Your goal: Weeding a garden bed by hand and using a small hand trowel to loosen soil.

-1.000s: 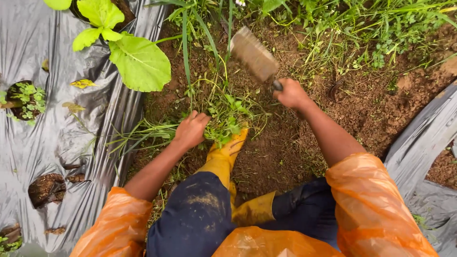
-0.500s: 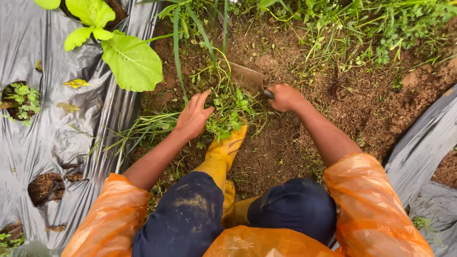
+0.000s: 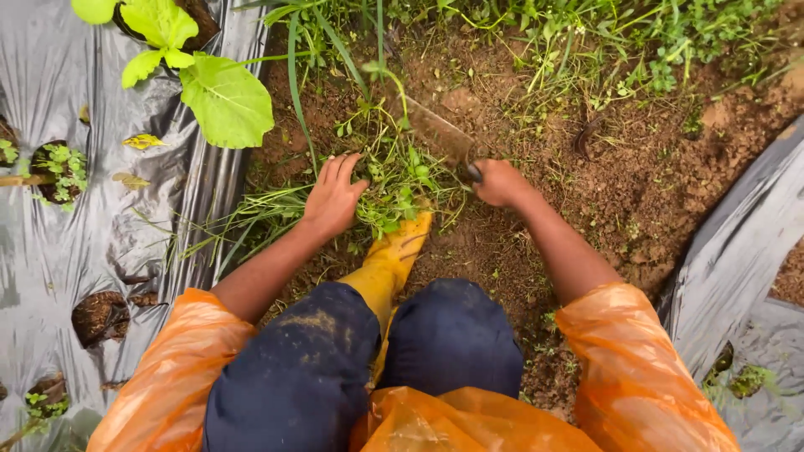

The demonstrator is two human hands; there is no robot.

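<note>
The right hand [image 3: 500, 182] is closed around the dark handle of a flat, soil-caked metal hoe blade [image 3: 435, 134], which lies tilted with its far edge down among the low green weed clump [image 3: 394, 188] on the brown soil strip [image 3: 636, 192]. The left hand [image 3: 332, 199] rests on the left side of that same clump, fingers spread and only loosely curled into the stems (not clenched on them). The weeds sit between the two hands, just beyond the toe of a yellow rubber boot [image 3: 392, 255] planted in the soil. Both arms come out of translucent orange plastic raincoat sleeves [image 3: 645, 377]. To the left, shiny grey plastic mulch sheeting [image 3: 75, 251] covers the ground, with round planting holes cut in it; a broad-leaved pale green seedling [image 3: 222, 96] grows from one near the top edge.
</note>
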